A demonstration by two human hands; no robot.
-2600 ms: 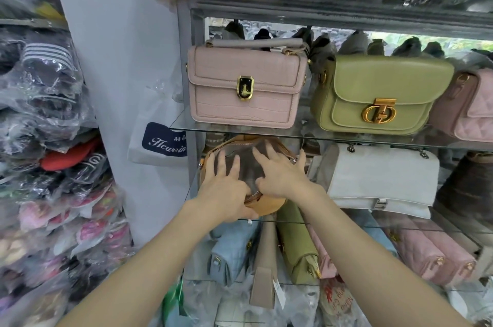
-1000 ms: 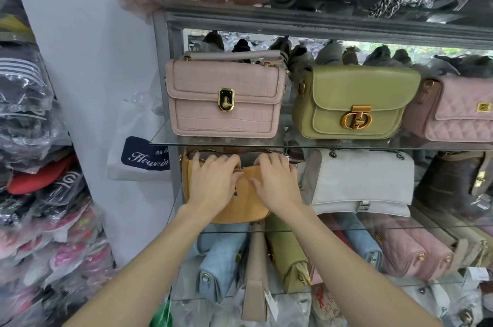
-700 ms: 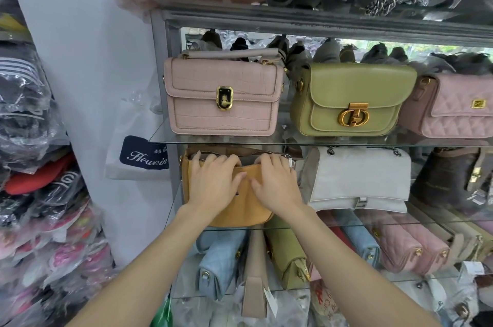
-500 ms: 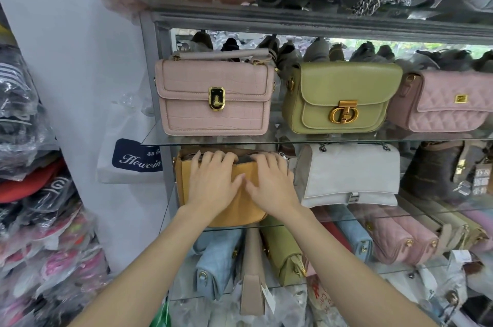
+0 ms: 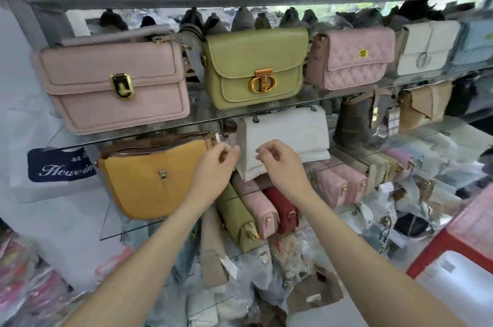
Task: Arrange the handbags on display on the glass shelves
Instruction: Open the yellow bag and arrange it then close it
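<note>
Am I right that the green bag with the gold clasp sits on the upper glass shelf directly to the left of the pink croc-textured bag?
Not quite: the head view shows the green bag directly to the right of the pink croc-textured bag, on the same upper glass shelf.

Retail handbag shop, tiered glass display shelves (image 5: 202,116) stocked front-facing with pale pink croc-textured flap bag (image 5: 114,86), olive green leather bag (image 5: 253,68), plastic-wrapped stock (image 5: 29,286) stacked alongside, white branded carrier bag (image 5: 61,166)
</note>
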